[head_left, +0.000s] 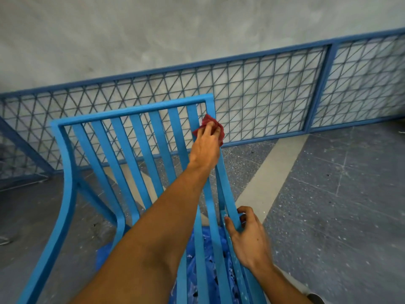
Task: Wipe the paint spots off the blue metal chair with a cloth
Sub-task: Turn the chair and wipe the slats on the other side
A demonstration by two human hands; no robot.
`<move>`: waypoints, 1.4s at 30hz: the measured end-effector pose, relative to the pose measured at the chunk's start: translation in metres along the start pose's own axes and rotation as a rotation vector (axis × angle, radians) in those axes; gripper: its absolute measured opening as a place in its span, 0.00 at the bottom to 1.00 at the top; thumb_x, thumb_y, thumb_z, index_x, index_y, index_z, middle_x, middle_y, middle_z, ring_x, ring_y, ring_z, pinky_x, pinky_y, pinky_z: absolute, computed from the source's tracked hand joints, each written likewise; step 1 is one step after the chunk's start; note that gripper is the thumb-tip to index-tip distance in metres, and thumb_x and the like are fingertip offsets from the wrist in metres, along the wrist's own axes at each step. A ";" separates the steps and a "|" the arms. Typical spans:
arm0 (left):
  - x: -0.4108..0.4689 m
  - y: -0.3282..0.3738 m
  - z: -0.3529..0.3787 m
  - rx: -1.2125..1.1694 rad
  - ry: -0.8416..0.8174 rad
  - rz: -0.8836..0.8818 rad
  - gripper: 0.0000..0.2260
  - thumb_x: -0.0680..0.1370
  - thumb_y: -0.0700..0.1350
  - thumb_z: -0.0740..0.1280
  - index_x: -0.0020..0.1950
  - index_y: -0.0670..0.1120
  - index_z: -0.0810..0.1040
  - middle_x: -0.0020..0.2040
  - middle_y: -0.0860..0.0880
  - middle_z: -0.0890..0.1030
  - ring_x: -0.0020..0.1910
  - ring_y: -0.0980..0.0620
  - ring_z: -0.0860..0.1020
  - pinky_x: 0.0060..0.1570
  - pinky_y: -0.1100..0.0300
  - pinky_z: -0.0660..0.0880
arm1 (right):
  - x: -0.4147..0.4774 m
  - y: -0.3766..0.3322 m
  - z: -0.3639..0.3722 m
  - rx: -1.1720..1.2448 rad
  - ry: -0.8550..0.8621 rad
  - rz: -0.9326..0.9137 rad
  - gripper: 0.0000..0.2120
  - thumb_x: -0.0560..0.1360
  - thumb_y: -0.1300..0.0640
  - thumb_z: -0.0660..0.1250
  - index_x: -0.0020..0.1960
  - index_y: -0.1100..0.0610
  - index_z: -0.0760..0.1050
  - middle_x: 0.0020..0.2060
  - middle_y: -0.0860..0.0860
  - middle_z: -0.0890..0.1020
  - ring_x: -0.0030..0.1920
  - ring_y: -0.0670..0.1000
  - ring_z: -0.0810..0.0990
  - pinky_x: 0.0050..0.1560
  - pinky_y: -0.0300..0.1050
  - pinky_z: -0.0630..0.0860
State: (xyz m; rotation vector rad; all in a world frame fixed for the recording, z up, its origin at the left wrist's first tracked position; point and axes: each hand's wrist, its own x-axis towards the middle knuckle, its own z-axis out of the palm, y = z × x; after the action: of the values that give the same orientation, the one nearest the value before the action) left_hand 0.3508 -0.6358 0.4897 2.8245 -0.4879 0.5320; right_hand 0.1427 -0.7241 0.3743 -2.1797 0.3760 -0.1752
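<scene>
Blue metal chair (131, 114), slatted back toward a blue mesh panel (263, 95), over a speckled floor (328, 194). The left hand (207, 143) is pressing a bunched red cloth (207, 121) against the upper right corner of the chair back, fingers curled over it. The right hand (247, 235) is gripping the right side rail lower down, thumb and fingers wrapping it.

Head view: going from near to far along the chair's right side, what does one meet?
Right hand gripping the side rail → left hand → red cloth → chair's top rail → mesh fence → grey wall.
</scene>
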 end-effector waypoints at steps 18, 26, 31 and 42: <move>-0.131 0.048 0.015 -0.008 -0.215 0.237 0.13 0.79 0.45 0.61 0.56 0.44 0.83 0.59 0.49 0.81 0.64 0.48 0.70 0.70 0.51 0.61 | -0.010 -0.002 -0.006 -0.033 0.082 0.006 0.14 0.78 0.44 0.64 0.58 0.46 0.63 0.51 0.47 0.78 0.49 0.53 0.80 0.47 0.54 0.78; -0.176 0.057 0.009 -0.237 -0.210 0.084 0.12 0.76 0.43 0.63 0.53 0.45 0.84 0.59 0.50 0.79 0.60 0.49 0.67 0.65 0.51 0.70 | -0.029 0.011 -0.025 0.293 0.105 0.153 0.07 0.83 0.50 0.57 0.56 0.50 0.71 0.51 0.50 0.80 0.51 0.52 0.79 0.52 0.53 0.75; -0.214 0.071 0.003 -0.348 -0.213 -0.042 0.12 0.80 0.46 0.62 0.60 0.47 0.80 0.65 0.55 0.73 0.64 0.49 0.66 0.67 0.57 0.67 | -0.046 0.018 -0.052 0.432 -0.043 0.230 0.15 0.84 0.46 0.56 0.58 0.52 0.78 0.52 0.48 0.82 0.54 0.49 0.80 0.59 0.51 0.75; -0.281 0.101 -0.016 -0.356 -0.196 -0.046 0.12 0.79 0.46 0.63 0.61 0.49 0.79 0.66 0.55 0.72 0.65 0.49 0.67 0.69 0.57 0.66 | -0.105 0.026 -0.075 0.523 -0.204 0.404 0.26 0.83 0.38 0.50 0.55 0.52 0.82 0.47 0.54 0.86 0.49 0.56 0.85 0.53 0.58 0.82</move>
State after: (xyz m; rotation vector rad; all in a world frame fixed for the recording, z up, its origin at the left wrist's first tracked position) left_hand 0.0627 -0.6454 0.4119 2.5462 -0.4956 0.1404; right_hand 0.0192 -0.7609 0.3989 -1.5539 0.5727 0.1596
